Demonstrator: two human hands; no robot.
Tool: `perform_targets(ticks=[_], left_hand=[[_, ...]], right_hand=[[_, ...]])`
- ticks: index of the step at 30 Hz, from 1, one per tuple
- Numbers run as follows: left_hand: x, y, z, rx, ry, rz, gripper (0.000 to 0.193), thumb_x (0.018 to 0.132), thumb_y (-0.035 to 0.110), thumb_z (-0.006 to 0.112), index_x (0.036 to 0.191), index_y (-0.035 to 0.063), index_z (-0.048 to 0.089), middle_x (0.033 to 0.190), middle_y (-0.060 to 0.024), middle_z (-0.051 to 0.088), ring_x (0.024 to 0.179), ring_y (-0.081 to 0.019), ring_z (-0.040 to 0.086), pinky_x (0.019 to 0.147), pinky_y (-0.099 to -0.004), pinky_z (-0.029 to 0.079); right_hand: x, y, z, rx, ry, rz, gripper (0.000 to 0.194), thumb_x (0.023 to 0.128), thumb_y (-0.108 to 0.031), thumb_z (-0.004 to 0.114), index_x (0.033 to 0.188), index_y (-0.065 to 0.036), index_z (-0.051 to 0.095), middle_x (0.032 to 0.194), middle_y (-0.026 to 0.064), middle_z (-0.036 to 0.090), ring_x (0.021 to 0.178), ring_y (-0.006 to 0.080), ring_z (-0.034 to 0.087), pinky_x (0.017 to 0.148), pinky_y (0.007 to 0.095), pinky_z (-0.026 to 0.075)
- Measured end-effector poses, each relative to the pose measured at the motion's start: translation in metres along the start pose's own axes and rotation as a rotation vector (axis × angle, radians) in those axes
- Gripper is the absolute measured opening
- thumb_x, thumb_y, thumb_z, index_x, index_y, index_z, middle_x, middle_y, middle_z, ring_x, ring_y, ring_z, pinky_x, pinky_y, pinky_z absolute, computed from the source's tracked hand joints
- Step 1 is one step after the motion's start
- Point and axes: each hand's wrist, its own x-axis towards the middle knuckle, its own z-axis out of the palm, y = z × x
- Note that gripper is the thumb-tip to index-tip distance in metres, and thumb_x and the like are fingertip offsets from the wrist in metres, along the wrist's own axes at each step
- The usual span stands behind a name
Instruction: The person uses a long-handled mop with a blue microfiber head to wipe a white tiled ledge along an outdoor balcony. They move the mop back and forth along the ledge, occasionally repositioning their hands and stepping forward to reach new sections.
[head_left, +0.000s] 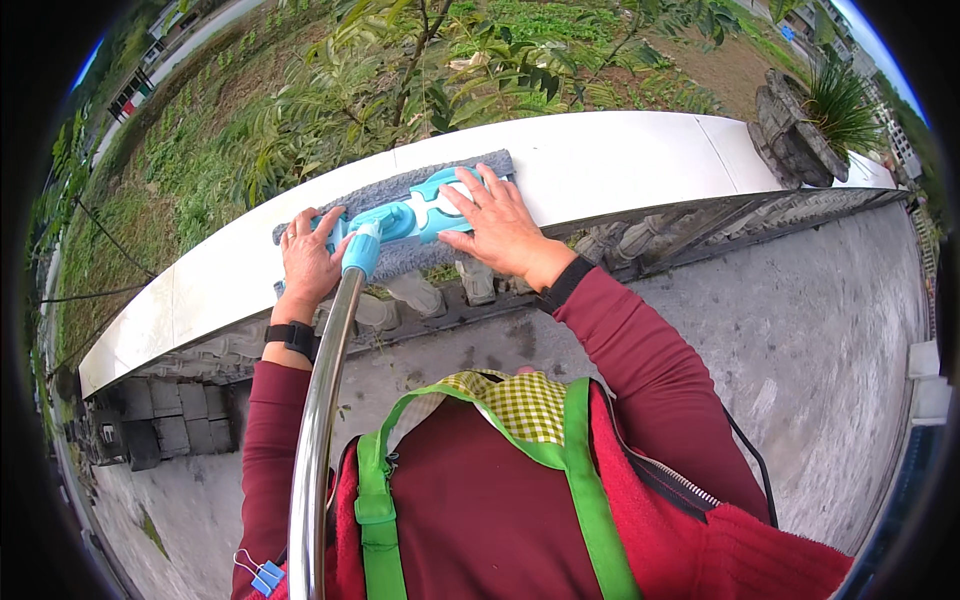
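Note:
A flat mop head (450, 210) of blue and white plastic lies across the white top rail (600, 161) of a balustrade. Grey fluffy mop pad (420, 178) shows along both long sides of the head, with its near side reaching past the rail's edge. My left hand (309, 255) grips the left end of the head, thumb towards the joint. Over the right end, my right hand (501, 225) holds on with fingers spread across the plate and thumb at the near edge. From the blue swivel joint (364, 247), the shiny metal handle (319, 420) runs down past my left forearm.
A rough grey planter (791, 139) with a grassy plant (844, 112) stands on the rail at right. Balusters (416, 294) line the space below. Leafy branches (480, 82) hang close behind the rail. Grey blocks (184, 420) are at lower left on the concrete floor (720, 322).

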Motion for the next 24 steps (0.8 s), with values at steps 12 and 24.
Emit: perform_targets(ticks=[12,24], left_hand=[[0.156,0.257,0.066,-0.185,-0.009,0.399,0.059,0.083,0.062,0.053,0.122,0.0184,0.06,0.123,-0.0169,0.048,0.121,-0.0361,0.041,0.103,-0.0476,0.027],[0.236,0.332,0.099,-0.145,-0.006,0.369,0.056,0.086,0.06,0.049,0.124,0.0202,0.058,0.125,-0.0147,0.048,0.123,-0.0328,0.041,0.102,-0.0482,0.027]], right_hand=[[-0.13,0.194,-0.115,-0.224,0.126,0.338,0.061,0.087,-0.047,0.058,0.136,-0.015,0.042,0.144,0.013,0.033,0.134,0.0389,0.026,0.106,0.0507,0.028],[-0.112,0.312,-0.14,-0.305,0.099,0.387,0.063,0.086,-0.055,0.055,0.138,-0.021,0.041,0.148,0.0125,0.028,0.136,0.0394,0.022,0.108,0.051,0.025]])
